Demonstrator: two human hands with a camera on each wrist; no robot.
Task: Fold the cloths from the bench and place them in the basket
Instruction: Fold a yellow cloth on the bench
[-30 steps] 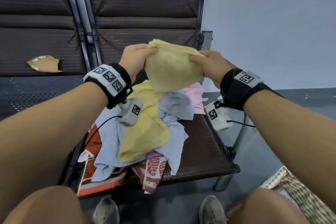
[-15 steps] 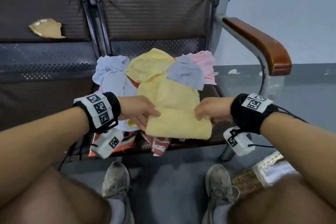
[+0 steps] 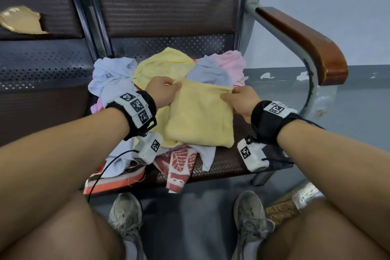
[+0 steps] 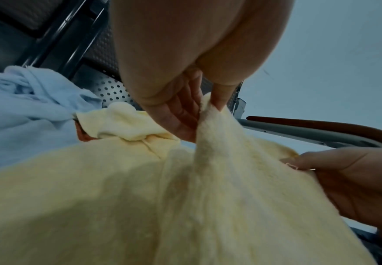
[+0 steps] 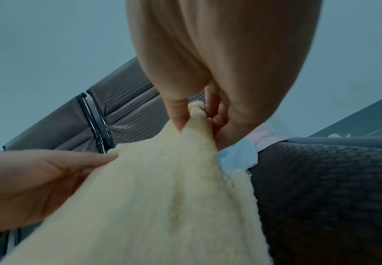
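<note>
A folded yellow cloth [image 3: 200, 118] lies on top of the cloth pile on the bench seat [image 3: 228, 160]. My left hand [image 3: 163, 91] pinches its far left corner between thumb and fingers [image 4: 208, 107]. The right hand [image 3: 238, 99] pinches the far right corner [image 5: 194, 111]. Both corners are lifted slightly, and the near folded edge rests on the pile. A woven basket [image 3: 282, 209] peeks out on the floor at lower right, mostly hidden by my right leg.
Under and behind the held cloth lie another yellow cloth [image 3: 162, 65], light blue cloths [image 3: 114, 74], a grey-blue one [image 3: 209, 74], a pink one [image 3: 230, 61] and red patterned ones [image 3: 179, 164]. A wooden armrest [image 3: 306, 38] stands at right. My shoes [image 3: 126, 213] rest on the floor.
The yellow cloth was held up in the air, then lowered onto the pile. Both hands shifted from its near edge to the far corners and now pinch them.
</note>
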